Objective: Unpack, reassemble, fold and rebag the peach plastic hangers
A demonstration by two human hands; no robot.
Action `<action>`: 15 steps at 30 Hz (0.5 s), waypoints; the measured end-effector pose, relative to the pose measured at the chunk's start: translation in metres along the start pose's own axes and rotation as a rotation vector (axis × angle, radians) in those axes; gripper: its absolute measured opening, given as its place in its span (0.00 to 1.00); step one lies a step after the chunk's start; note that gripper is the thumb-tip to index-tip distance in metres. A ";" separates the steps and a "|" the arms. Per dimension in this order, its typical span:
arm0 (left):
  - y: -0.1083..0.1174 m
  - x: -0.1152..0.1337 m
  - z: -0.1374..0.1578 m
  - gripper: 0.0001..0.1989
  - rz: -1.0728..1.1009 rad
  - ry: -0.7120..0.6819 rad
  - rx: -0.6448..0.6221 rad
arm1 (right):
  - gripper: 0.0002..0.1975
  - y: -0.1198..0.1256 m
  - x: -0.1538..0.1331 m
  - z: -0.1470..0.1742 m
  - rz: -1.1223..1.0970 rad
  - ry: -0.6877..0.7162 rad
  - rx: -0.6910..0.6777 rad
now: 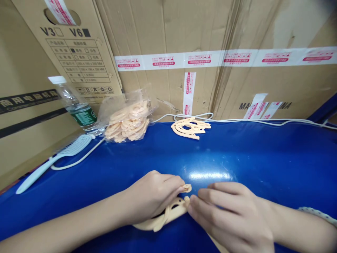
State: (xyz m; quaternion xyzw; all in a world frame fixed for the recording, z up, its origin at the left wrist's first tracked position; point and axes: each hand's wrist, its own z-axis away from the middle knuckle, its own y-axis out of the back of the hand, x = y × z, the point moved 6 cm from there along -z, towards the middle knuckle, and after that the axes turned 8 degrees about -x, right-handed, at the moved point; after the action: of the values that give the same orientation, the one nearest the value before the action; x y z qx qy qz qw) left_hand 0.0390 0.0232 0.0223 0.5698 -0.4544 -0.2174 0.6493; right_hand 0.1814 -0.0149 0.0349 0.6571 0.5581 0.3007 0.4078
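Note:
My left hand (155, 193) is closed on a peach-coloured plastic folding hanger (172, 215), and a short end of it pokes out past the fingertips. The hanger's curved arms cross one another below that hand, low over the blue table. My right hand (231, 216) pinches the hanger's right end between thumb and fingers. A long pale strip shows under the right palm, mostly hidden, so I cannot tell whether it belongs to the same hanger. Farther back, several matching folded hangers (188, 128) lie in a small pile.
A clear plastic bag (129, 121) full of similar hangers sits back left, beside a water bottle (81, 110). A light-blue hairbrush (60, 153) lies at the left. White cable (252, 121) runs along the back of the blue table (118, 168), against taped cardboard boxes (163, 31).

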 end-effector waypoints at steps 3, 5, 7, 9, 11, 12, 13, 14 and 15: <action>0.005 -0.005 0.000 0.17 0.172 0.031 0.056 | 0.19 0.018 0.017 -0.005 -0.046 0.017 0.104; 0.009 -0.011 0.000 0.16 0.302 0.081 0.104 | 0.16 0.031 0.040 -0.005 -0.100 -0.126 0.204; 0.010 -0.019 0.000 0.16 0.457 0.164 0.134 | 0.13 0.040 0.063 -0.002 -0.146 -0.304 0.256; 0.009 -0.030 0.000 0.17 0.674 0.240 0.163 | 0.11 0.047 0.086 0.006 -0.195 -0.505 0.249; 0.005 -0.042 -0.001 0.18 0.963 0.281 0.196 | 0.18 0.049 0.109 0.018 -0.297 -0.717 0.155; 0.003 -0.047 -0.002 0.18 1.111 0.279 0.206 | 0.22 0.049 0.118 0.024 -0.356 -0.801 0.081; 0.002 -0.052 -0.003 0.19 1.245 0.272 0.219 | 0.25 0.050 0.126 0.031 -0.409 -0.866 0.008; 0.001 -0.056 -0.003 0.20 1.354 0.268 0.234 | 0.27 0.050 0.132 0.037 -0.460 -0.920 -0.066; 0.001 -0.060 -0.004 0.20 1.434 0.267 0.255 | 0.29 0.050 0.137 0.043 -0.505 -0.969 -0.130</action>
State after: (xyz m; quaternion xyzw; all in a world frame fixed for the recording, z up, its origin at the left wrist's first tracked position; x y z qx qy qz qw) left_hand 0.0126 0.0732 0.0025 0.2257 -0.6541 0.3857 0.6104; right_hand 0.2696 0.1085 0.0488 0.5396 0.4272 -0.1095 0.7172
